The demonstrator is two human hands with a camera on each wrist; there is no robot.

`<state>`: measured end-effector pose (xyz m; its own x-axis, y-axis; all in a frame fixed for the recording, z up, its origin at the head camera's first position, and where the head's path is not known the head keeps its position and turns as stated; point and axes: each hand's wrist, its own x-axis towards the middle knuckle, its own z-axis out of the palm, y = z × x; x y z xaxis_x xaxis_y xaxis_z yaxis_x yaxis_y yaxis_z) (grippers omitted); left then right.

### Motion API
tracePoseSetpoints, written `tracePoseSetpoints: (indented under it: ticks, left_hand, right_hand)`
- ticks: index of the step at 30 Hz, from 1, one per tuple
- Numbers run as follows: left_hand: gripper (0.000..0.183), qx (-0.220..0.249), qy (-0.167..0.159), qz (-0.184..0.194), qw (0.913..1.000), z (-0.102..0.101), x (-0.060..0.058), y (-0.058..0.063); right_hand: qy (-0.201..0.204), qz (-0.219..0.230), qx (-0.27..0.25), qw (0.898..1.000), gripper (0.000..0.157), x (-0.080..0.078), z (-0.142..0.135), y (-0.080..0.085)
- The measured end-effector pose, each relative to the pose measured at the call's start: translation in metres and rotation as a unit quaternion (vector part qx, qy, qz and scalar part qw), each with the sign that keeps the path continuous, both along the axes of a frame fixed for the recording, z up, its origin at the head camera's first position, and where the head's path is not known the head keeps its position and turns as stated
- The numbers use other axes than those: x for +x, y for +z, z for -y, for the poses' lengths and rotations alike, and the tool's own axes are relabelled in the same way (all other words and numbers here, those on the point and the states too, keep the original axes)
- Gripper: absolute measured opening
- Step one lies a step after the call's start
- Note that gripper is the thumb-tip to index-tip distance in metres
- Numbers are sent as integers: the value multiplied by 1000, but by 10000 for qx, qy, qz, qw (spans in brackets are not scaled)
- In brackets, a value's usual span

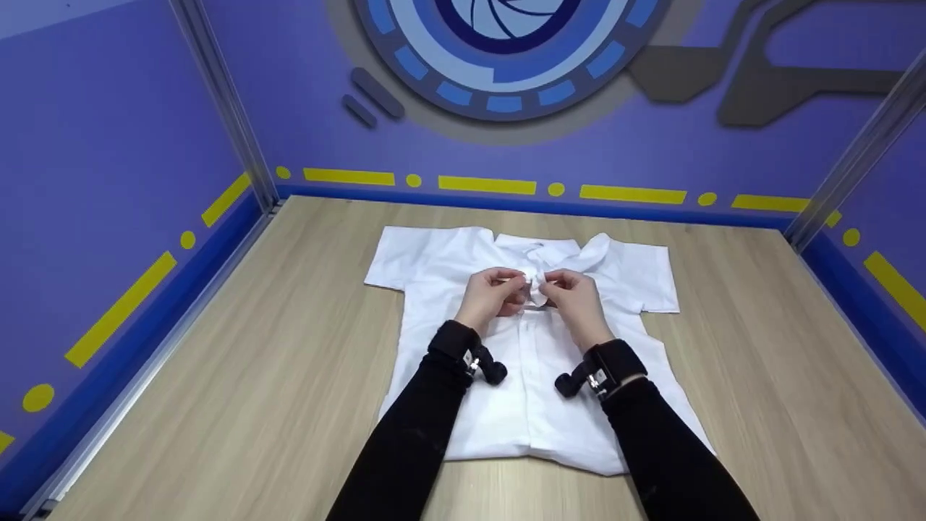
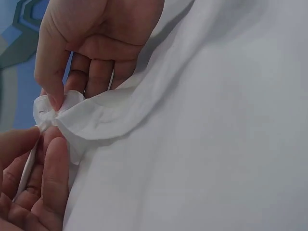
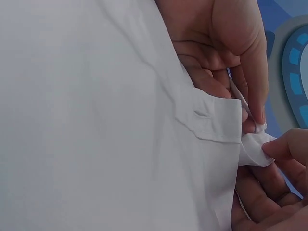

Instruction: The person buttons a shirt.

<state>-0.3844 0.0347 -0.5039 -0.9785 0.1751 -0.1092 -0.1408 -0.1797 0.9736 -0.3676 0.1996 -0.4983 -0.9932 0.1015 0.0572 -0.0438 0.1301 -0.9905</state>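
A white short-sleeved shirt [image 1: 492, 405] lies front up on the wooden table, its collar [image 1: 550, 250] toward the back. My left hand [image 1: 495, 293] pinches cloth at the neck opening. Just beside it, my right hand [image 1: 575, 300] pinches the facing edge, fingertips close together. The left wrist view shows bunched cloth [image 2: 48, 115] between both hands' fingers. In the right wrist view, a buttonhole [image 3: 202, 114] shows near the corner of a front edge. A small piece of cloth [image 3: 257, 148] sits between the right thumb and fingers there. I cannot make out a button.
The pale wooden table [image 1: 289, 325] extends around the shirt on both sides. Purple panels with yellow markings [image 1: 486, 186] and metal corner posts [image 1: 221, 94] bound it at the back and sides. Each wrist wears a black strap [image 1: 452, 340] with a small camera.
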Motion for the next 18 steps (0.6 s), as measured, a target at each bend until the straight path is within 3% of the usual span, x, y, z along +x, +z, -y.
tracePoseSetpoints:
  ticks: [6, 18]
  left_hand:
    - [20, -20, 45, -42, 10000, 2, 0, 0]
    - [20, -137, 150, -107, 9997, 0, 1, 0]
  right_hand:
    - [174, 102, 107, 9997, 22, -1, 0, 2]
    - [202, 83, -259, 9994, 26, 1, 0, 5]
